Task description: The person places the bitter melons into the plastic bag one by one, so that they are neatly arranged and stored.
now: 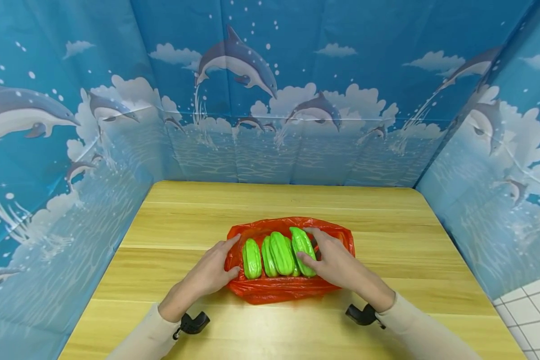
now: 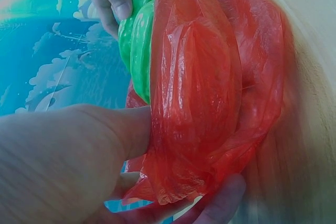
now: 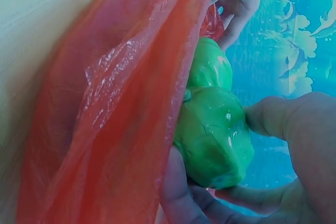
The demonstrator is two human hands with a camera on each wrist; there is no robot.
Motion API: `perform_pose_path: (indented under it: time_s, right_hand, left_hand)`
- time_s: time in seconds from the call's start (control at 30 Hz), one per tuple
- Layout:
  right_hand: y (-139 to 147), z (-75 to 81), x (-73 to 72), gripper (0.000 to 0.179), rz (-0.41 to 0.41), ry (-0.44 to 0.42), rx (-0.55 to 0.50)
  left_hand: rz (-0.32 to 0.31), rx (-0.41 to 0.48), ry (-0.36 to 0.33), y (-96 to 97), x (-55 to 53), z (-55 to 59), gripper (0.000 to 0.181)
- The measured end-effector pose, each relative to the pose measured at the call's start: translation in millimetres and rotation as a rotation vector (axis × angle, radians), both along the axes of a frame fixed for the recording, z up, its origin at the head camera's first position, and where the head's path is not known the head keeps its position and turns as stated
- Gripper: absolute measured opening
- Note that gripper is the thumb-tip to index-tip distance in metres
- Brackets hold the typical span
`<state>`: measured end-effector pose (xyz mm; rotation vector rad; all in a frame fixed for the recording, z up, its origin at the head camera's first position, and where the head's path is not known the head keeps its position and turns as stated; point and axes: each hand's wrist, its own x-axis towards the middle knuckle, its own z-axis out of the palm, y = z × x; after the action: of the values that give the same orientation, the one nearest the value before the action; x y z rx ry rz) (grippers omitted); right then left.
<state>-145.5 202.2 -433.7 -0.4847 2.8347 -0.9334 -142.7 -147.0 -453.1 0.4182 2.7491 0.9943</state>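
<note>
A crinkled red plastic bag (image 1: 274,292) lies spread on the table, its mouth open upward. Several long, ribbed, bright green peppers (image 1: 281,254) rest side by side in it. My left hand (image 1: 213,265) holds the bag's left end; in the left wrist view the thumb lies at the bag's edge and the fingers curl beneath the red plastic (image 2: 199,77). At the right end, my right hand (image 1: 335,257) grips the rightmost green pepper (image 1: 302,250), which leans a little. The right wrist view has thumb and fingers around that pepper (image 3: 215,135); its lower part is behind the bag.
The bag sits on a light wooden table (image 1: 184,210), toward its front half. Blue sheets with dolphins (image 1: 238,65) hang behind and on both sides of the table. White tiles (image 1: 533,312) show at the lower right.
</note>
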Motion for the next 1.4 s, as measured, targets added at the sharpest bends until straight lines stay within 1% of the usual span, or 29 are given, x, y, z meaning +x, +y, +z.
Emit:
perform_pose_path:
  time_s: [0.63, 1.0, 1.2, 1.4]
  right_hand:
    - [-2.6, -2.0, 1.4, 0.075, -0.033, -0.061, -0.024]
    - [0.1, -1.7, 1.5, 0.075, -0.037, -0.053, -0.018]
    - [1.2, 3.3, 2.4, 0.073, -0.061, -0.050, -0.015]
    - [4.6, 7.9, 2.6, 0.071, -0.071, -0.026, -0.024]
  left_hand:
    - [-0.009, 0.009, 0.008, -2.0, 1.6, 0.0, 0.086]
    - [0.006, 0.009, -0.004, -0.9, 1.2, -1.9, 0.086]
    - [0.002, 0.005, -0.003, -1.5, 1.2, -1.9, 0.086]
    - [0.003, 0.011, 0.007, -1.6, 0.8, -1.8, 0.084]
